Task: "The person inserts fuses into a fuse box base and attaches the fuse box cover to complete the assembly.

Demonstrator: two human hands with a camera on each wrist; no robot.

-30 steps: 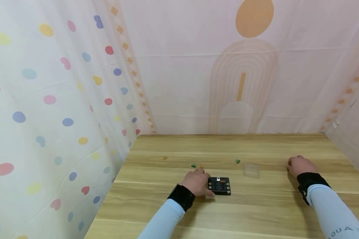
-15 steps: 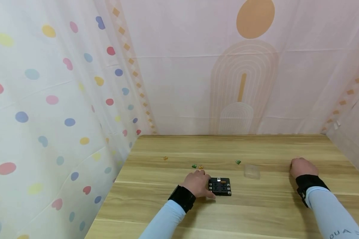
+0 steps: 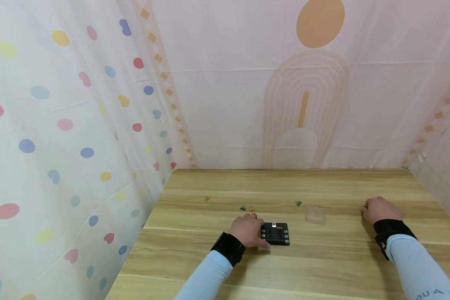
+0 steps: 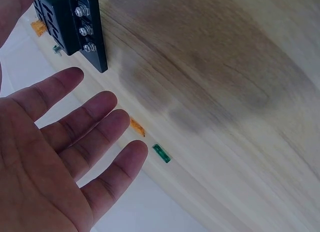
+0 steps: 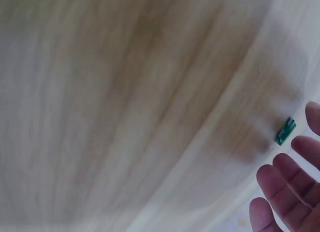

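A black fuse block [image 3: 276, 236] with screw terminals lies flat on the table, with an orange blade fuse [image 3: 279, 228] in its far row. Around its left side rests my left hand [image 3: 246, 231], thumb at the near edge and fingers loosely extended. In the left wrist view its fingers [image 4: 107, 105] hold nothing. My right hand [image 3: 381, 210] is low over the table at the far right. A green blade fuse [image 5: 285, 131] shows just beyond its thumb and index fingertips in the right wrist view; they do not visibly grip it. From the head, that fuse is hidden.
Loose blade fuses lie behind the block: a green fuse [image 3: 243, 208], an orange fuse [image 3: 251, 209], another orange fuse [image 3: 207, 198] further left and another green fuse [image 3: 298, 203] to the right. A clear plastic cover [image 3: 315, 215] lies between the block and my right hand.
My right hand has shifted very slightly right, and its fingers show less from the head. The left hand and the fuse block have stayed in place.
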